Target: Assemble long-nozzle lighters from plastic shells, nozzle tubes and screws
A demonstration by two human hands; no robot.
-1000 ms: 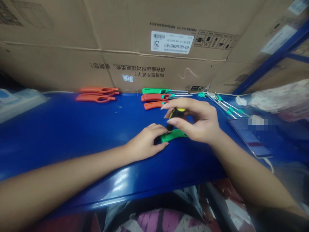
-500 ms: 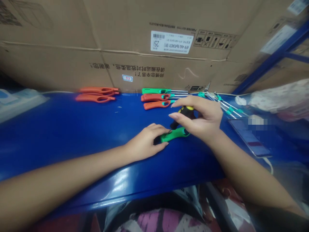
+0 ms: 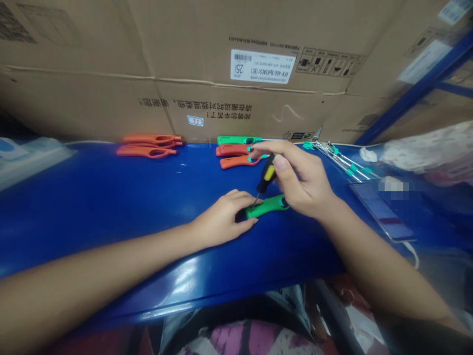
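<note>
My left hand (image 3: 227, 217) grips the near end of a green lighter (image 3: 269, 206) between thumb and fingers, holding it down on the blue table (image 3: 148, 197). In my right hand (image 3: 305, 180) is a black and yellow screwdriver (image 3: 266, 176), tilted, its thin shaft reaching down to the lighter's handle beside my left fingertips. Whether the tip sits in a screw is too small to tell. The lighter's far end lies partly behind my right hand. Just beyond are a green lighter (image 3: 236, 140) and orange lighters (image 3: 236, 161) with metal rods, partly covered by my right fingers.
Several orange lighter handles (image 3: 148, 151) lie at the back left. Metal rods with green ends (image 3: 342, 160) lie back right, near a phone (image 3: 384, 209) with a white cable. A large cardboard box (image 3: 111, 98) stands along the back. A plastic bag (image 3: 33, 160) is at left.
My right hand has shifted slightly left and turned, so the screwdriver's handle and shaft show more. The left hand and the green lighter have stayed in place.
</note>
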